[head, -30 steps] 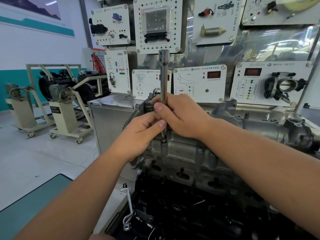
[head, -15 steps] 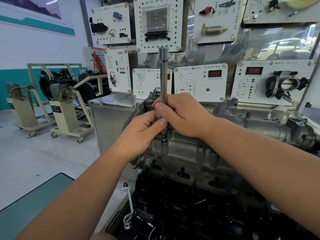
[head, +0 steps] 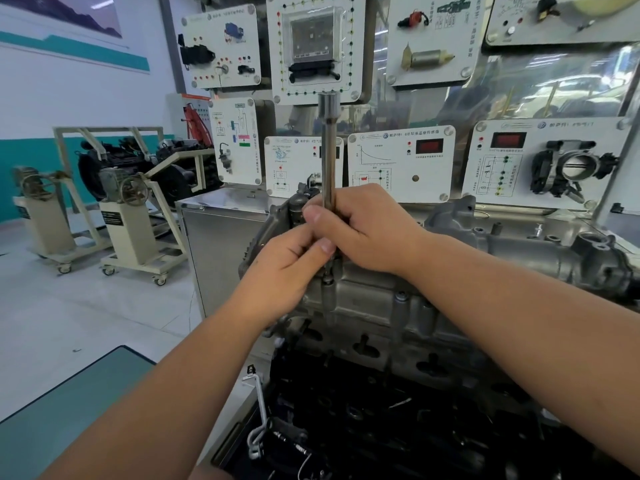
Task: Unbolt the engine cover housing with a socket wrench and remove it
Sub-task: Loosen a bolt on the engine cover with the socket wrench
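here the left hand (head: 287,271) pinches the low end of the wrench (head: 328,161), just above a bolt (head: 327,280) on the cover (head: 374,306); the right hand (head: 367,230) is curled round the shaft a little higher. the wrench stands upright, long axis vertical, drive end up, socket down. it looks stiff, smooth steel, likely slippery, so grasp it low. the cover, cast metal atop the engine, looks heavy and rigid; lift it by its ends. panels (head: 401,164) hang behind.
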{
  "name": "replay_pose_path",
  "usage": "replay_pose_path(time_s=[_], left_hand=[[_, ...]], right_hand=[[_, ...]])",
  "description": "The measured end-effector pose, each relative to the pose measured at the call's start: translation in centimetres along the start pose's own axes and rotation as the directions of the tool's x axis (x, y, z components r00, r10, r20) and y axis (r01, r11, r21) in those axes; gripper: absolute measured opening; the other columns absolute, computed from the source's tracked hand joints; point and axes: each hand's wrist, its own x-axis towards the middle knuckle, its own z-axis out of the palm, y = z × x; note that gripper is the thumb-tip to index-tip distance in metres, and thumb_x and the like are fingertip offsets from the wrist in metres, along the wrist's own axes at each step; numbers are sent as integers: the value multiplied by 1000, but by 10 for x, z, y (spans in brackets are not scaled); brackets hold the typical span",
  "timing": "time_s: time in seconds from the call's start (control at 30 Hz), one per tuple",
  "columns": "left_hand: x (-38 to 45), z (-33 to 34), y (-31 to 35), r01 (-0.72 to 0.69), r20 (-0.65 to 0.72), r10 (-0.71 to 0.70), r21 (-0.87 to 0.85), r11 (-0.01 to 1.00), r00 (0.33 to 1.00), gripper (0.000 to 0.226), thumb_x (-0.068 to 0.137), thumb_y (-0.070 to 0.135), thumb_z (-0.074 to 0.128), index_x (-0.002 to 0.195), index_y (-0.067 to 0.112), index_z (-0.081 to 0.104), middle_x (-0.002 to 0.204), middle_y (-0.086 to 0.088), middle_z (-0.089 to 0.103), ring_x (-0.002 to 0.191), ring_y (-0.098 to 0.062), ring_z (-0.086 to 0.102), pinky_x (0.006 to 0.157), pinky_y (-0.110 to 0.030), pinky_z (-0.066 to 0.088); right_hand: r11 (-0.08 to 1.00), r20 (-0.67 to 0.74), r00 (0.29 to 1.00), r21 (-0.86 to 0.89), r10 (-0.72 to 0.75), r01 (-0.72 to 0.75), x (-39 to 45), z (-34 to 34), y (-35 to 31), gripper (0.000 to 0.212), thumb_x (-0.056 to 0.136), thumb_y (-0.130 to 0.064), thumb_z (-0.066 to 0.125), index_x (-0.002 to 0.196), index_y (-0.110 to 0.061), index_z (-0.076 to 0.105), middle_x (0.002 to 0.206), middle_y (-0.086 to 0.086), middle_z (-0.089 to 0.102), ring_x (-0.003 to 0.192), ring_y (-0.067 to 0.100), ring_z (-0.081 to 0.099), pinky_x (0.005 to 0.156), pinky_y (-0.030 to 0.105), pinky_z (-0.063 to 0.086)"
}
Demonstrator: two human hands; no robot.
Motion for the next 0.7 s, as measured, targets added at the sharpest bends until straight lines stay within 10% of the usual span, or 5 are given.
replay_pose_path(time_s=[0.17, 0.53, 0.7], left_hand=[[2, 9, 8, -21, -39, 17, -93, 995, 999, 29, 91, 34, 62, 109, 55, 66, 101, 16, 74, 97, 1, 68, 83, -14, 52], [-1, 0, -4, 41, -9, -41, 29, 999, 999, 42, 97, 56, 46, 113, 22, 66, 106, -20, 68, 103, -41, 63, 92, -62, 50], [2, 7, -1, 17, -77, -19, -35, 999, 997, 19, 88, 48, 60, 106, 50, 67, 100, 3, 73, 96, -14, 69, 84, -32, 57]], right_hand=[[999, -3, 1000, -30, -29, 28, -1, 0, 0, 58, 96, -48, 35, 79, -3, 67, 67, 9, 64, 67, 25, 61, 67, 44, 48], [996, 35, 999, 77, 32, -35, -2, 0, 1, 51, 99, -44, 38, 87, -5, 69, 68, 5, 66, 69, 21, 64, 67, 38, 49], [998, -120, 992, 51, 39, -33, -2, -1, -1, 31, 92, -43, 58, 98, -16, 73, 71, 0, 71, 67, 13, 65, 66, 33, 51]])
